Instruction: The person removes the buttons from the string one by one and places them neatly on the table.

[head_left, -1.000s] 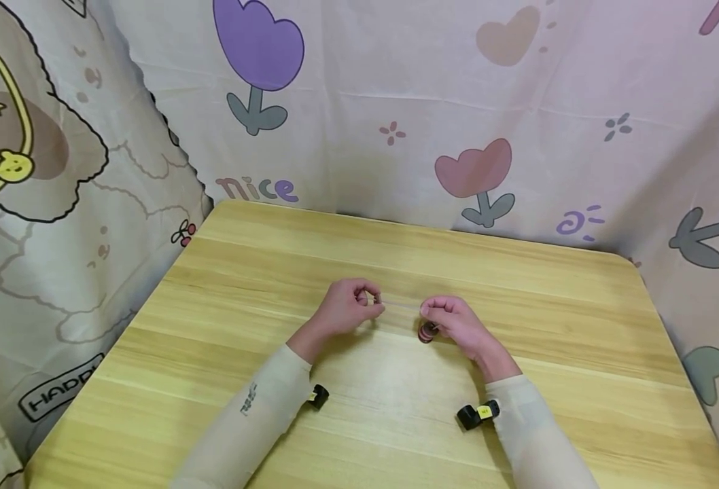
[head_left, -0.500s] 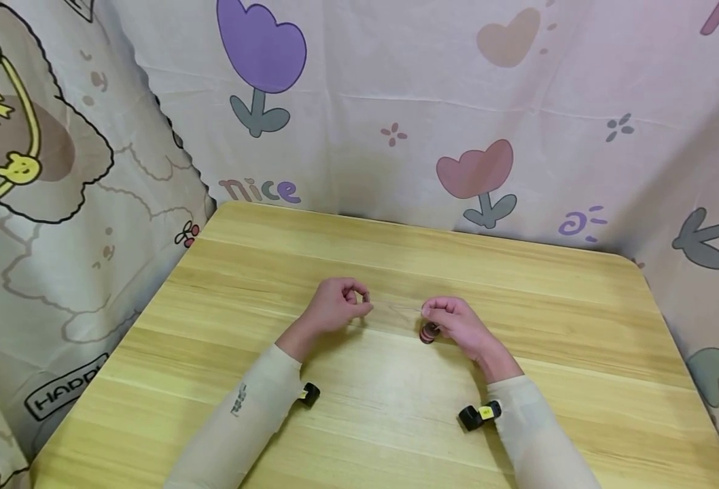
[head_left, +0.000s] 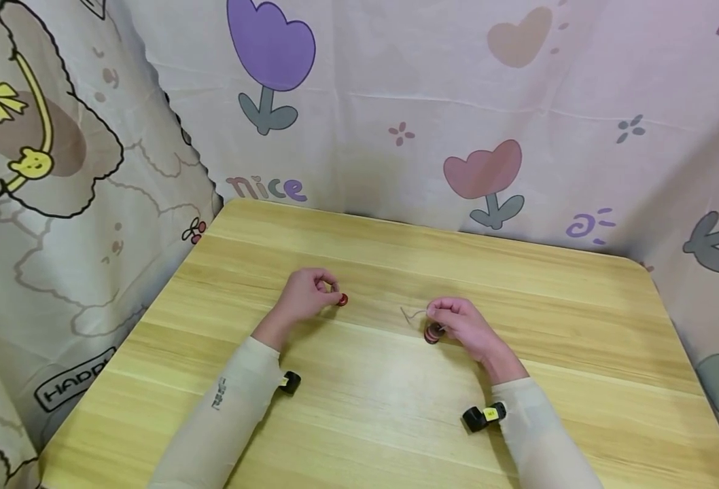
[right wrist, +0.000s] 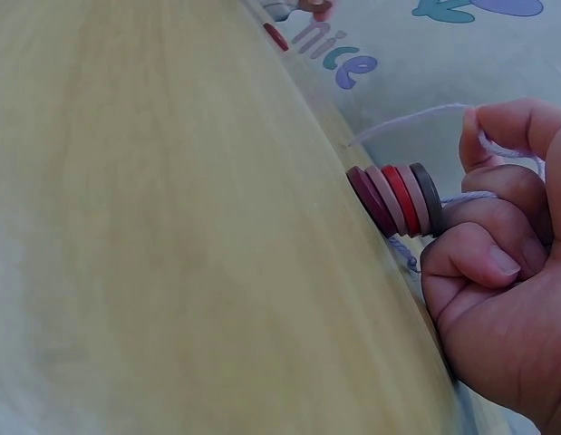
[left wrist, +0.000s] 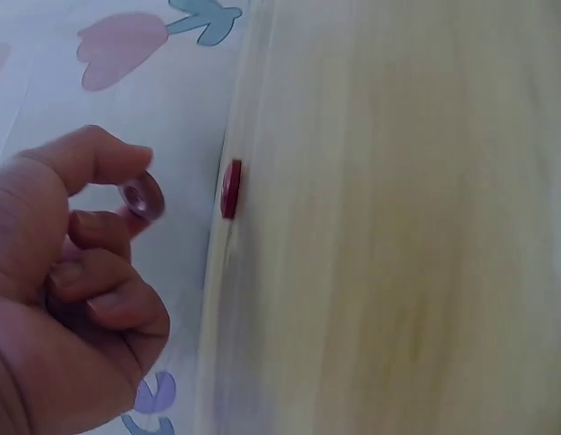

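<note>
Left of the middle of the table, my left hand [head_left: 310, 293] pinches a brownish-pink round button [left wrist: 142, 196] at its index fingertip. A red button [head_left: 343, 299] lies on the table just beyond the thumb in the head view; the left wrist view shows it apart from the fingers. To the right, my right hand [head_left: 465, 324] holds a pale thread [right wrist: 411, 118] between thumb and index finger, its other fingers curled. Several red, pink and dark buttons [right wrist: 393, 201] are strung in a stack below that hand. The thread's free end sticks out leftward.
The wooden table [head_left: 365, 421] ends at a patterned cloth [head_left: 372, 68] behind and on both sides. Black wrist cameras are strapped to both sleeves, the right one [head_left: 477, 417] low over the table.
My left hand has drawn away leftward from the thread, which went from taut to slack and bent. The red button has come into sight beside it. My right hand stays nearly still.
</note>
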The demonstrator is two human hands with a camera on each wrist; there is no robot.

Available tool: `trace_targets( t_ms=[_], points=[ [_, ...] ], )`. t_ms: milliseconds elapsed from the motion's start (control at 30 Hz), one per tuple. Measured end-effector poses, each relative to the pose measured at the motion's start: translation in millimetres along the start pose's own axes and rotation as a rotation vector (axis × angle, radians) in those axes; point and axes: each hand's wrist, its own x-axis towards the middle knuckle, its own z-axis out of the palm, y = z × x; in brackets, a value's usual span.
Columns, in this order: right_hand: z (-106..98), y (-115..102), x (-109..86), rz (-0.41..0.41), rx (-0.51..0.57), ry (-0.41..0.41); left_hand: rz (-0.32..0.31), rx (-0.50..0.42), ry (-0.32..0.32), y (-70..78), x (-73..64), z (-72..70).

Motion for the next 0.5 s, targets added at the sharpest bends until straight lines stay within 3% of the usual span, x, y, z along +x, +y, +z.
trace_targets(
  t_ms=[267, 500],
  points=[
    [-1, 0, -0.5, 0.006, 0.027, 0.006, -0.046, 0.065, 0.01, -11.1, -0.2, -11.8],
    [0, 0, 0.0, 0.001, 0.018, 0.013, -0.029, 0.1, 0.008, -18.0, -0.9, -16.1]
  ],
)
